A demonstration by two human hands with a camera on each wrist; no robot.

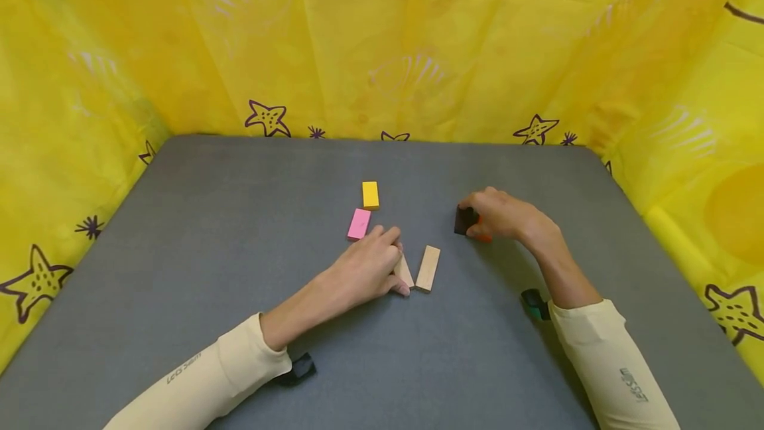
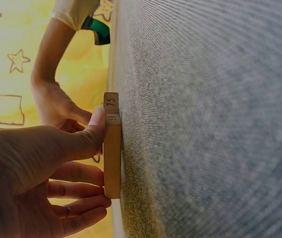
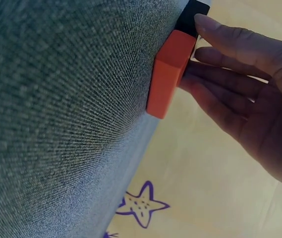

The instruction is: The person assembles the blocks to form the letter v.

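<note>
My left hand [image 1: 371, 265] pinches a plain wooden block [image 1: 404, 271] lying on the grey table, thumb at its near end and fingers at the far end. Close on its right lies a second plain wooden block [image 1: 428, 269]; the left wrist view shows it bearing a printed 75 [image 2: 111, 101]. Farther right, my right hand [image 1: 504, 214] holds a black block [image 1: 465, 219] between thumb and fingers. Touching or nearly touching the black one is an orange block [image 3: 170, 74], mostly hidden by the hand in the head view. Both blocks are down on the cloth surface.
Beyond my left hand lie a pink block [image 1: 359, 224] and a yellow block [image 1: 370, 195]. The grey table [image 1: 239, 217] is bounded by yellow patterned curtains [image 1: 358, 52] at the back and sides. Dark straps [image 1: 298, 370] hang under both sleeves.
</note>
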